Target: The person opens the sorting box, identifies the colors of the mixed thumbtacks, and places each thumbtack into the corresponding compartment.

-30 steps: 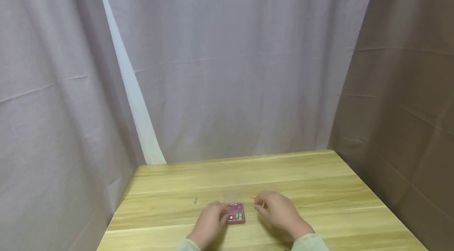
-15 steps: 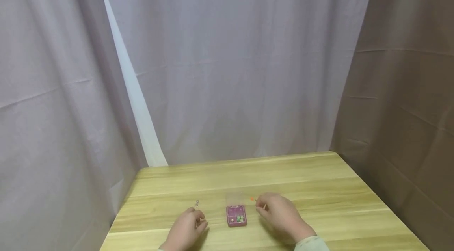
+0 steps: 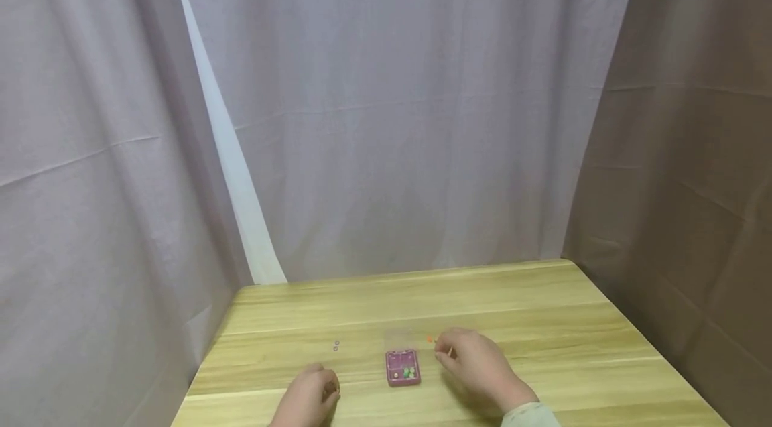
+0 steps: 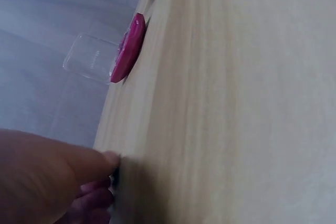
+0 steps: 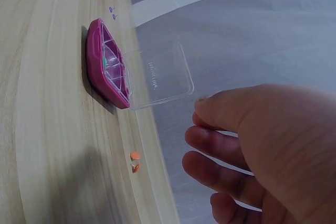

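Note:
A small magenta compartment box (image 3: 403, 380) with a clear lid (image 5: 181, 74) swung back lies between my hands. Small green pieces (image 3: 408, 372) sit in its near right compartment, and a tiny round piece (image 3: 395, 375) in the near left one. My left hand (image 3: 306, 397) is low over the table, left of the box, fingers curled; a dark patch shows at its fingertips, and whether it is a thing or shadow is unclear. My right hand (image 3: 476, 358) hovers right of the box, fingers loosely bent, nothing visible in them. Small orange pieces (image 5: 135, 156) lie close to its fingertips.
Two tiny purple pieces (image 3: 336, 345) lie on the wooden table (image 3: 512, 299), beyond my left hand. Grey curtains (image 3: 422, 112) hang behind and along both sides, with a pale gap (image 3: 232, 145) at the back left.
My left hand has left the box and moved left, then drawn slightly back toward the near edge. The right hand has stayed nearly still. The box remains in place.

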Tool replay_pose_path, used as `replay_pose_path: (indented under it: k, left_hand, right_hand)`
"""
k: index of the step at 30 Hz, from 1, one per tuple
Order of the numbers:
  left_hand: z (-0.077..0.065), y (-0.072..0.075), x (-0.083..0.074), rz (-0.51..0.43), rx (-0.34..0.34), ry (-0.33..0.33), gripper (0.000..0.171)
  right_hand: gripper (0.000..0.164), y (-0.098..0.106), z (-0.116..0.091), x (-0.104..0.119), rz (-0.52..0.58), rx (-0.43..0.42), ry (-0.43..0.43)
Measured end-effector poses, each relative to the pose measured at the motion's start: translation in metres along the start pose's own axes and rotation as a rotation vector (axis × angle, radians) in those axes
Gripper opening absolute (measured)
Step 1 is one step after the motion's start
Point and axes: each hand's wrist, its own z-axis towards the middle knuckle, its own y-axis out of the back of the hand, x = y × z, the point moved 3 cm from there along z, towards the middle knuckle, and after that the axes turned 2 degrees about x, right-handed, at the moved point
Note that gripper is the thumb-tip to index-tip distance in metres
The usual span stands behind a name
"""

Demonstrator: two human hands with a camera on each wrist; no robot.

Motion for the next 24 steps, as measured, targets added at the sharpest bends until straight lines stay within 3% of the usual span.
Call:
replay_pose_path:
  k: [20, 24]
  left_hand:
    - [-0.0030, 0.0027, -0.0054, -0.059, -0.029, 0.030, 0.007]
    - [-0.0016, 0.0054, -0.0081, -0.044, -0.064, 0.019, 0.008]
  right_hand:
    - [0.010, -0.0031, -0.0066, -0.0024, 0.018, 0.034, -0.021]
    - [0.010, -0.0035, -0.0062, -0.0031, 0.018, 0.030, -0.020]
